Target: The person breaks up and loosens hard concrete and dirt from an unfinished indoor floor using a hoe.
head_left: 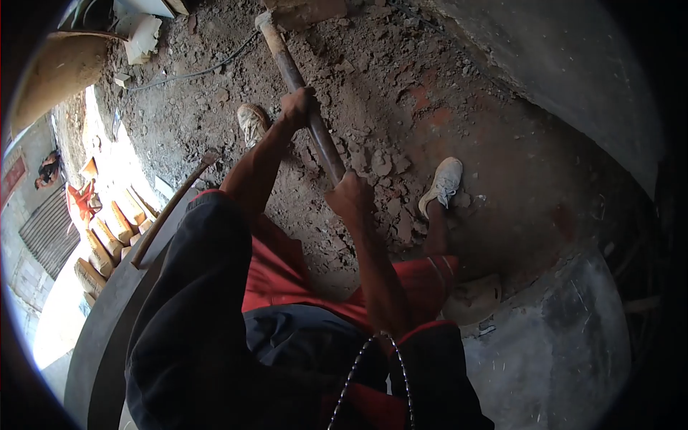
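Both my hands are wrapped round the long handle [290, 72] of a hoe, which slants from the middle up to the top of the view. My left hand [297, 107] grips it farther along, nearer the head. Closer to my body, my right hand [351, 195] is closed round its lower part. At the far end, the brown, soil-coated hoe blade [312, 11] is partly cut off by the frame edge. Beneath the handle lies loose, broken soil [376, 161]. My shoes stand on either side of it, the left shoe [252, 124] and the right shoe [442, 185].
A second wooden-handled tool [172, 211] leans at left against a grey edge. A thin cable [208, 70] crosses the soil. Concrete walls rise upper right [566, 64] and lower right [545, 358]. Several pale wooden-looking pieces [115, 229] and a person [49, 170] are outside, left.
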Demonstrator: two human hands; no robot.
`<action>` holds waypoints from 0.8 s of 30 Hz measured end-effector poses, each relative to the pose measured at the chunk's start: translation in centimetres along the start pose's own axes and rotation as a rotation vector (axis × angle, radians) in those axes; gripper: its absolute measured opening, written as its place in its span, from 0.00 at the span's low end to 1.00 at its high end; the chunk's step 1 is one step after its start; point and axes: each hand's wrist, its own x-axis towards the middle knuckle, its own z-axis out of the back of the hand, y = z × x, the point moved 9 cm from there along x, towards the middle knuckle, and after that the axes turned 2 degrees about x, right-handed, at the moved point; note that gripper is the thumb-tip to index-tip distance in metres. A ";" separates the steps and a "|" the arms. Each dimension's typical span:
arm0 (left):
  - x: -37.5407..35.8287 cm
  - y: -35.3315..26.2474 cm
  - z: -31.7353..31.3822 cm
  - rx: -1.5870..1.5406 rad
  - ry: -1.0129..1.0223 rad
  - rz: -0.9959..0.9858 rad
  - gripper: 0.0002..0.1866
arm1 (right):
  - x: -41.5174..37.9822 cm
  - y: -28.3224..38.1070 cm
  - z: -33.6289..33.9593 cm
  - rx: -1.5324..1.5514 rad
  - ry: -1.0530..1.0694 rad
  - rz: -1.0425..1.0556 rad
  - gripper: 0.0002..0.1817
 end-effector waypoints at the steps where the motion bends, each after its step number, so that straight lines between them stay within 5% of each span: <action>1: -0.7 2.1 0.1 -0.009 -0.015 0.045 0.11 | -1.0 -1.1 -1.4 -0.012 -0.010 0.008 0.20; 8: -11.8 25.8 -4.2 0.007 -0.015 0.266 0.10 | -14.2 -18.0 -4.9 -0.149 0.223 -0.211 0.20; 11: -13.3 39.6 -6.7 0.250 0.148 -0.138 0.13 | -21.0 -21.1 -4.6 -0.187 0.231 -0.276 0.17; 13: -18.0 41.7 -7.4 0.234 0.169 -0.070 0.10 | -25.4 -23.3 -7.5 -0.278 0.338 -0.173 0.15; 16: -26.5 38.8 -5.1 -0.148 0.024 0.544 0.10 | -28.4 -22.5 -10.2 -0.401 0.335 -0.149 0.14; 19: -24.9 43.2 -2.7 -0.206 0.035 0.358 0.09 | -31.2 -18.7 -11.0 -0.390 0.157 -0.261 0.14; 24: -16.6 32.3 11.0 -0.206 -0.072 0.122 0.11 | -24.1 -10.1 -15.6 -0.346 0.007 -0.057 0.15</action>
